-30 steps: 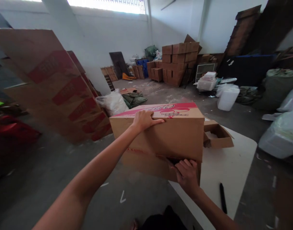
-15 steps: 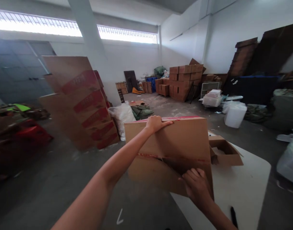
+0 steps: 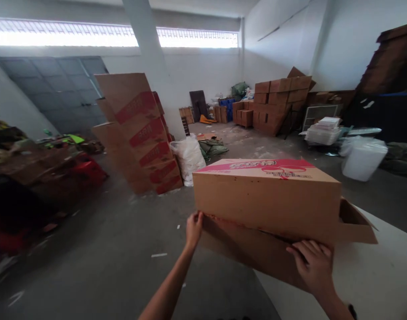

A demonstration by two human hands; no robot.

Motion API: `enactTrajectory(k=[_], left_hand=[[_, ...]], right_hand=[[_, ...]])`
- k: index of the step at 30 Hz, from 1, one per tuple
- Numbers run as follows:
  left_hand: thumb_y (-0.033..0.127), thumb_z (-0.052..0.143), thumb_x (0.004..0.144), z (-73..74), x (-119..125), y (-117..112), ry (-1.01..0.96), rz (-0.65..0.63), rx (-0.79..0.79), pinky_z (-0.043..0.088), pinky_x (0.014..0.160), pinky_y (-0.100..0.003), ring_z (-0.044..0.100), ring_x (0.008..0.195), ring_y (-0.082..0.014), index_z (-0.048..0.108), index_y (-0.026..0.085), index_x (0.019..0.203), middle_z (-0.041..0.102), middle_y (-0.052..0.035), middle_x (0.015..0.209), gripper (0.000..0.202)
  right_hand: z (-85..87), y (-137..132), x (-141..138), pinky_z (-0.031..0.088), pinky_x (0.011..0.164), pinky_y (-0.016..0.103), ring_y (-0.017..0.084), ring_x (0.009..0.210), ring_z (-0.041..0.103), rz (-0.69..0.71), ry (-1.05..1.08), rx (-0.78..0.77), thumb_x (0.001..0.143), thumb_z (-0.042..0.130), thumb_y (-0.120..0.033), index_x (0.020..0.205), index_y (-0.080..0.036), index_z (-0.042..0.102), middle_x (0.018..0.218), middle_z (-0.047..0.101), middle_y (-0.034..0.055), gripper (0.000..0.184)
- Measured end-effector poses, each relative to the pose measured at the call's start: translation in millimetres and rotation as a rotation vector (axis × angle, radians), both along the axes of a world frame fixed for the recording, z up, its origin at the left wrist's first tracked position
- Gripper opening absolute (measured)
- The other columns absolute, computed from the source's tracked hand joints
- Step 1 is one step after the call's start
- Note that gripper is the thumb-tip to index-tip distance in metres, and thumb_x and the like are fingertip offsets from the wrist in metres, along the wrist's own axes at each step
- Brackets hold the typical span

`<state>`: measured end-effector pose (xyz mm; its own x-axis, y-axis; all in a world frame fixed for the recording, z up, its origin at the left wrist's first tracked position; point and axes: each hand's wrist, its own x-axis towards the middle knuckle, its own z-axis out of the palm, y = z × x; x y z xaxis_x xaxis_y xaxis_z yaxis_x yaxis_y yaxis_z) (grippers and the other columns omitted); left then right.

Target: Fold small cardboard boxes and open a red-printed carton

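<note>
A large cardboard box (image 3: 263, 195) with red print on its upper face lies on its side over the white table (image 3: 373, 271). Along its near side runs a seam between two flaps, with reddish tape on the left and a narrow dark gap towards the right. My left hand (image 3: 194, 227) grips the box at the seam's left end, fingers closed on the edge. At the right end of the gap, my right hand (image 3: 313, 264) has its fingers curled over the lower flap (image 3: 257, 255). The box's far side and inside are hidden.
A smaller opened carton (image 3: 358, 231) sits on the table behind the box's right end. Tall printed cartons (image 3: 140, 138) stand at left beside a white sack (image 3: 189, 160). Stacked brown boxes (image 3: 280, 104) are at the back, a white bin (image 3: 363, 160) at right.
My left hand has gone from the box's top edge down to the seam's left end. The box has tipped so its printed top shows more. My right hand stays at the seam.
</note>
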<state>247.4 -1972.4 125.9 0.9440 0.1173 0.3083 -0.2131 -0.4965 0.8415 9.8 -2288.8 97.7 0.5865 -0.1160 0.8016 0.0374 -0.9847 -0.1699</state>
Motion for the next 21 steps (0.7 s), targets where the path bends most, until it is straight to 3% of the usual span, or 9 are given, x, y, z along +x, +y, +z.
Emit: enactTrajectory(k=[2,3,5,9,13,21], left_hand=[[0.072,0.056,0.074,-37.6,-19.2,9.2,0.058,-0.006,-0.063,0.056,0.091,-0.049,0.067,0.105,-0.0322,0.066,0.016,0.106,0.069,-0.0176,0.106,0.066],[0.074,0.058,0.07,-48.8,-25.1,10.4,0.082,0.0,-0.094,0.056,0.091,-0.047,0.067,0.104,-0.0309,0.065,0.015,0.107,0.067,-0.0177,0.108,0.07],[0.078,0.061,0.064,-57.2,-27.4,12.2,0.121,0.02,-0.144,0.055,0.093,-0.043,0.067,0.105,-0.0292,0.064,0.015,0.108,0.066,-0.0178,0.112,0.078],[0.082,0.063,0.06,-46.7,-13.9,24.4,0.181,0.045,-0.189,0.053,0.08,-0.037,0.065,0.082,-0.0229,0.062,0.019,0.087,0.067,-0.0068,0.085,0.069],[0.083,0.061,0.062,-36.9,-12.7,34.4,0.225,0.103,-0.168,0.039,0.06,-0.028,0.047,0.06,-0.0151,0.046,0.024,0.061,0.045,0.006,0.056,0.061],[0.087,0.062,0.056,-24.5,-21.7,31.6,0.261,0.084,-0.221,0.023,0.056,-0.027,0.031,0.058,-0.011,0.038,0.024,0.052,0.032,0.0076,0.053,0.068]], right_hand=[[-5.0,-1.1,3.0,0.035,0.075,0.036,0.019,0.069,0.06,0.004,-0.007,-0.029,0.102,0.05,-0.043,0.078,-0.02,0.065,0.069,0.069,0.0006,0.037],[-7.0,-1.5,4.3,0.035,0.074,0.036,0.019,0.068,0.06,0.012,-0.006,-0.042,0.102,0.05,-0.044,0.078,-0.02,0.065,0.068,0.069,0.0007,0.038],[-10.1,-1.9,5.9,0.035,0.073,0.037,0.019,0.066,0.061,0.033,-0.017,-0.067,0.102,0.05,-0.045,0.077,-0.02,0.065,0.067,0.07,0.0009,0.039],[-13.9,-3.1,4.3,0.035,0.071,0.037,0.018,0.064,0.062,0.065,-0.018,-0.079,0.102,0.049,-0.048,0.074,-0.02,0.066,0.065,0.069,0.0005,0.043],[-16.9,-3.4,3.0,0.036,0.071,0.036,0.018,0.063,0.062,0.078,0.044,-0.068,0.103,0.046,-0.048,0.073,-0.021,0.065,0.064,0.068,-0.0001,0.044],[-6.1,0.0,12.1,0.036,0.074,0.04,0.021,0.067,0.062,-0.078,0.137,-0.156,0.106,0.036,-0.04,0.076,-0.019,0.063,0.067,0.067,0.0024,0.045]])
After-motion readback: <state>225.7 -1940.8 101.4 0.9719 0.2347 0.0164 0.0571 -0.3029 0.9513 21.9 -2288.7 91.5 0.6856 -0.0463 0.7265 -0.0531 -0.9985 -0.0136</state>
